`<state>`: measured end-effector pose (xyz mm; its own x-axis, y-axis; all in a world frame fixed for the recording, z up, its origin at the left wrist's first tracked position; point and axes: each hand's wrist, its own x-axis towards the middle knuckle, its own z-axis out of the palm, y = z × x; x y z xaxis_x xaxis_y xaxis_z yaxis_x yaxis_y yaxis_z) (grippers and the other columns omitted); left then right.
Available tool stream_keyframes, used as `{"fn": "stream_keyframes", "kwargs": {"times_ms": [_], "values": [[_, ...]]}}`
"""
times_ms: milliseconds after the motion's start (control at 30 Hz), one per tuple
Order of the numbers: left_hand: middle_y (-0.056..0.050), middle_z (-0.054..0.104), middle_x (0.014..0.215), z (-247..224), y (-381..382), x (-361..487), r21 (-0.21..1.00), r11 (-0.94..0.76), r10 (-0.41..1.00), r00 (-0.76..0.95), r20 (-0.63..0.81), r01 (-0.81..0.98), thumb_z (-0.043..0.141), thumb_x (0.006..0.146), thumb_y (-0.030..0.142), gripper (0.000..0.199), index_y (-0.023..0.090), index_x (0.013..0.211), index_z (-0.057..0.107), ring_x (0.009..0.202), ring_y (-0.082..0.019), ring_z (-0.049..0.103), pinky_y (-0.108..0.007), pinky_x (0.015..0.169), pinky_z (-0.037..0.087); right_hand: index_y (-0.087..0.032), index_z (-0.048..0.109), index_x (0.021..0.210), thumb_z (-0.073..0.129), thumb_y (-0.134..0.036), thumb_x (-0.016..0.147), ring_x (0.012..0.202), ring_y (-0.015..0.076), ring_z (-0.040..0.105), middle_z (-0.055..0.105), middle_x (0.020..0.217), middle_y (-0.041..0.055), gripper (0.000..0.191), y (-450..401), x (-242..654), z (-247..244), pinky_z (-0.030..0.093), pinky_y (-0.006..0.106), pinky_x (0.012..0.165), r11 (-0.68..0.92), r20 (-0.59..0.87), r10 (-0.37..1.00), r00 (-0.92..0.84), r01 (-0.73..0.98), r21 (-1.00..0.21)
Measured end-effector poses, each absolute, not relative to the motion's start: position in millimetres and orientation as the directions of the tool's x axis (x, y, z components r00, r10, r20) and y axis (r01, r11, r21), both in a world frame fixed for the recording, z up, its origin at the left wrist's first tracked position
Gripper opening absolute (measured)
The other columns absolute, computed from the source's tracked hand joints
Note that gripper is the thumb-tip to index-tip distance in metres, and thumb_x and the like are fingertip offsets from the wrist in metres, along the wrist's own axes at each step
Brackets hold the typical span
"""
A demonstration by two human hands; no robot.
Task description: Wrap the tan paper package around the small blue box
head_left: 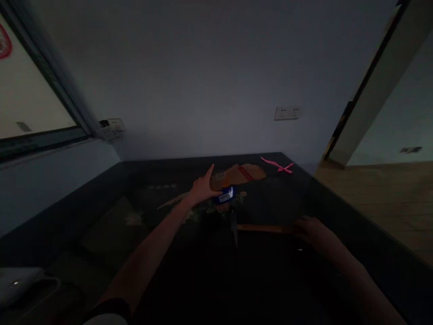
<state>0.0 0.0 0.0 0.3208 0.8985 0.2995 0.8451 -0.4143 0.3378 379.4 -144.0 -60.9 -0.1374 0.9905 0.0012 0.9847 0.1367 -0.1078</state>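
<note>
Hammer with an orange-brown wooden handle and dark metal head (pixel 262 228) sits crosswise low over the middle of the table, head toward left, handle end in the right hand (pixel 310 231). Big stuff first: plain pale wall (pixel 203 81), then large glossy black table (pixel 203 275), dim light. Long tan flat-looking piece with a red band (pixel 252 173) lies toward the far edge. Left hand (pixel 202 187) at its near end, finger and thumb spread wide, touching the blue object with a white label (pixel 227 195); too dark to tell if it's gripped. Right hand curled round the handle. Thin bright pink ribbon, knotted (pixel 280 169), lies just beyond the tan piece, untouched. Progress, my read: handle grip done, left hand placed; hammer head just nearer than the blue object, apparently not raised; any hammering already done can't be told
</note>
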Motion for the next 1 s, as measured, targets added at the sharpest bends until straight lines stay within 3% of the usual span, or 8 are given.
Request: {"fn": "stream_keyframes", "kwargs": {"times_ms": [167,300,467,600,700,833,1000], "values": [[-0.018,0.060,0.124,5.4,-39.9,-106.5,0.314,-0.302,0.926,0.199,0.320,0.900,0.074,0.061,0.054,0.118,0.020,0.151,0.005,0.109,-0.035,0.060,-0.047,0.091,0.045,-0.021,0.067,0.109,0.050,-0.021,0.088,0.101,0.0292,0.063,0.067,0.114,0.0124,0.027,-157.7,347.1,-58.8,0.052,0.038,0.072,0.136,-0.002,0.991,-0.136,0.991,-0.007],[-0.018,0.058,0.126,9.8,-77.6,-167.7,0.312,-0.219,0.942,0.116,0.316,0.924,0.073,0.062,0.055,0.117,0.019,0.151,0.005,0.111,-0.035,0.059,-0.047,0.092,0.046,-0.027,0.061,0.121,0.049,-0.023,0.090,0.101,0.0301,0.064,0.068,0.114,0.0105,0.034,-163.5,302.8,-59.9,0.053,0.035,0.062,0.213,-0.028,0.977,-0.211,0.976,0.056],[-0.018,0.053,0.132,18.4,-118.9,-197.6,0.386,-0.262,0.940,0.143,0.310,0.884,0.074,0.061,0.053,0.117,0.018,0.151,0.006,0.117,-0.034,0.056,-0.047,0.097,0.044,-0.026,0.055,0.131,0.050,-0.021,0.091,0.094,0.0294,0.066,0.069,0.109,0.0119,0.041,-157.6,245.2,-57.3,0.054,0.034,0.057,0.337,-0.050,0.941,-0.334,0.938,0.085],[-0.017,0.052,0.134,19.0,-141.7,-191.9,0.497,-0.361,0.932,0.287,0.220,0.790,0.073,0.065,0.048,0.115,0.021,0.151,0.002,0.118,-0.032,0.056,-0.045,0.098,0.045,-0.020,0.054,0.131,0.049,-0.020,0.093,0.094,0.0287,0.066,0.069,0.105,0.0127,0.039,-146.5,204.0,-52.7,0.055,0.034,0.060,0.403,-0.041,0.915,-0.401,0.912,0.082],[-0.015,0.051,0.137,14.5,-149.4,-186.8,0.540,-0.383,0.922,0.349,0.169,0.750,0.074,0.066,0.045,0.115,0.025,0.151,0.000,0.122,-0.031,0.053,-0.046,0.101,0.043,-0.020,0.056,0.125,0.050,-0.022,0.095,0.090,0.0222,0.066,0.068,0.103,0.0084,0.031,-134.3,174.2,-54.6,0.055,0.033,0.067,0.448,-0.025,0.894,-0.447,0.892,0.058],[-0.017,0.048,0.139,6.5,-151.0,-192.6,0.512,-0.349,0.936,0.320,0.148,0.785,0.075,0.063,0.045,0.117,0.026,0.151,0.000,0.126,-0.034,0.049,-0.051,0.104,0.037,-0.017,0.060,0.114,0.057,-0.029,0.093,0.089,0.0186,0.064,0.064,0.111,0.0068,0.025,-110.8,134.8,-67.1,0.055,0.037,0.074,0.493,0.024,0.870,-0.493,0.870,0.009],[-0.016,0.051,0.136,-1.2,-149.6,-203.5,0.436,-0.287,0.958,0.254,0.134,0.853,0.075,0.062,0.046,0.116,0.024,0.151,0.002,0.123,-0.034,0.051,-0.050,0.104,0.036,-0.018,0.056,0.121,0.058,-0.030,0.092,0.100,0.0226,0.062,0.059,0.121,0.0087,0.032,-74.6,83.3,-81.7,0.053,0.043,0.082,0.597,0.239,0.786,-0.570,0.800,-0.055]]}}
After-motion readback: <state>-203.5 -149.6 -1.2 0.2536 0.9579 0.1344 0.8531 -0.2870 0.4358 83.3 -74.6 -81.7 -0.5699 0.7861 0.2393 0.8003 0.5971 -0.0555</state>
